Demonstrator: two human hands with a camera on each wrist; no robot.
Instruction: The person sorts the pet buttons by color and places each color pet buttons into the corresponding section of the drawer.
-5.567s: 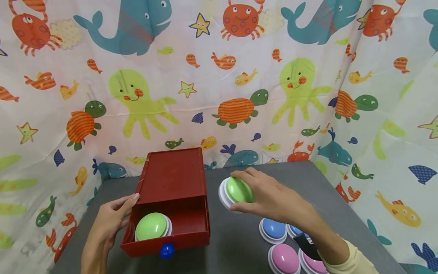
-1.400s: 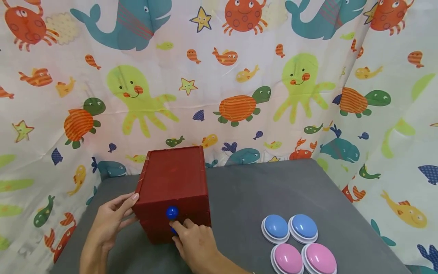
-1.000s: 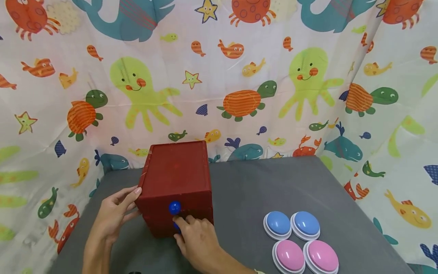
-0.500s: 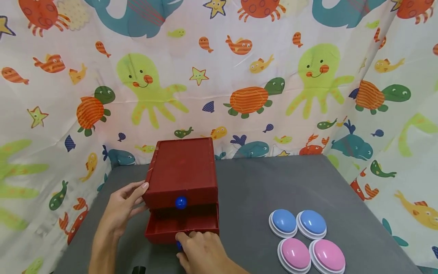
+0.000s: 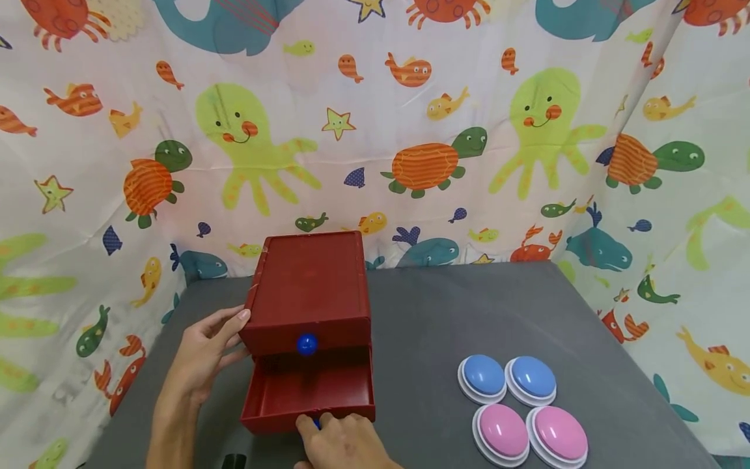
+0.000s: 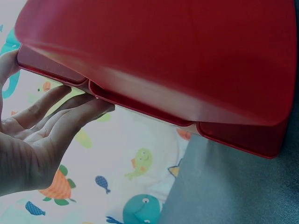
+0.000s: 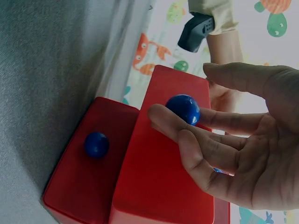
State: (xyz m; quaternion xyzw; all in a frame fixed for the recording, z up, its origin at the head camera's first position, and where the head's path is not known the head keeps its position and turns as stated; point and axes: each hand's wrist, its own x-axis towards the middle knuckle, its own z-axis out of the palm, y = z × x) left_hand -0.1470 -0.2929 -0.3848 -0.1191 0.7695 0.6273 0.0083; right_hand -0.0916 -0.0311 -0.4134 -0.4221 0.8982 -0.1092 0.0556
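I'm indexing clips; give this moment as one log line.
left hand: touching cabinet | right hand: touching lower knob | lower drawer: open | upper drawer: closed

From my head view, lower right of the frame, I see a blue dome point(image 5: 484, 374) beside a second blue dome point(image 5: 533, 376), with a pink dome point(image 5: 502, 430) and a second pink dome point(image 5: 560, 432) just below, all white-based, on the grey worktop point(image 5: 428, 326). A sea-animal curtain point(image 5: 375, 137) fills the upper frame.
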